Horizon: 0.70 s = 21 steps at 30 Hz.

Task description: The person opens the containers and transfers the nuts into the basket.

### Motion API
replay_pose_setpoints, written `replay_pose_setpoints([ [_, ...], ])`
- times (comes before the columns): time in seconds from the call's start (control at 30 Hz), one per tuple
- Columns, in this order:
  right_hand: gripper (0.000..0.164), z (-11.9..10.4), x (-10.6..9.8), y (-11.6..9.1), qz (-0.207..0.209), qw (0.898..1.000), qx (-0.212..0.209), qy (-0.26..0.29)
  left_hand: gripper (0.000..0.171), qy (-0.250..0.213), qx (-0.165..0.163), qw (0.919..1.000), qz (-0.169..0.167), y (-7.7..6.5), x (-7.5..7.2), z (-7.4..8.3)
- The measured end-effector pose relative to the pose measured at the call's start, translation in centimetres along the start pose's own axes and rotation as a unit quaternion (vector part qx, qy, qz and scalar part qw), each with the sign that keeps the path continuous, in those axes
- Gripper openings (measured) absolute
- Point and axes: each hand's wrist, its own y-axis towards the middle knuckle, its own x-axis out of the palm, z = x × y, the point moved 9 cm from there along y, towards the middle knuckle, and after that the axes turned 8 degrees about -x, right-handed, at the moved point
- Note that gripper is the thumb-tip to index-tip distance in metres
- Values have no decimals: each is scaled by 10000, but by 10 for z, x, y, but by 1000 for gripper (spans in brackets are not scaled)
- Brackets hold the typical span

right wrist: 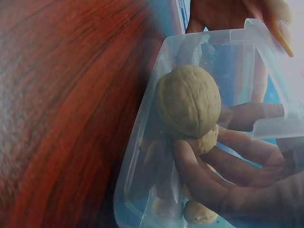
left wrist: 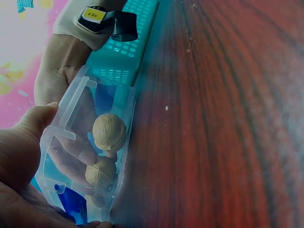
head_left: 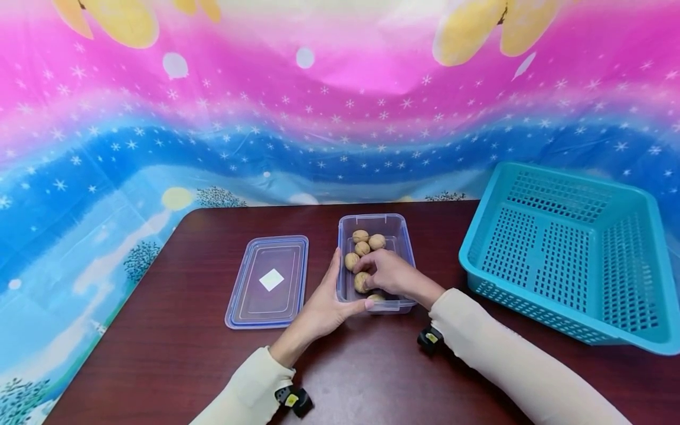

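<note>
At the bottom of the head view, two pale sleeves with black wrist devices were seen above the dark worktop. Just beyond, left of the frame's centre line, the clear plastic box was held at its near left corner by the left hand, the thumb laid over the near rim and the fingers set along the left wall. Inside the box, right of centre, a walnut was pinched between the thumb and fingers of the right hand, which were parted only by the nut's breadth. A nearer walnut was seen behind the front wall, and four more walnuts were grouped towards the far end.

The nuts were judged light, hard and apt to roll, their ridged shells giving fair friction; each was best taken across its middle, without a hard squeeze. The box was judged light, slightly flexible and easily slid, so best steadied by its rim or corner.

The blue-edged lid was laid flat at centre left, apart from the box. A turquoise basket was placed at the right, before a patterned cloth hung across the top.
</note>
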Motion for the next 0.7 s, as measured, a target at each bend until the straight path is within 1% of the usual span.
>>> replay_pose_setpoints([
  [0.3,35,1,0,1,41,10000,51,-68,121,-33,17,10000,-28,0,1,-1],
  [0.47,35,0,-2,-1,77,9999,56,85,121,-68,-11,10000,-40,0,1,-1],
  [0.6,33,-5,-8,-3,142,9996,-16,250,122,-57,21,10000,-21,-1,1,0],
  [0.7,32,-10,-18,-5,230,9988,-189,378,123,-20,-35,10000,-27,-2,0,0],
])
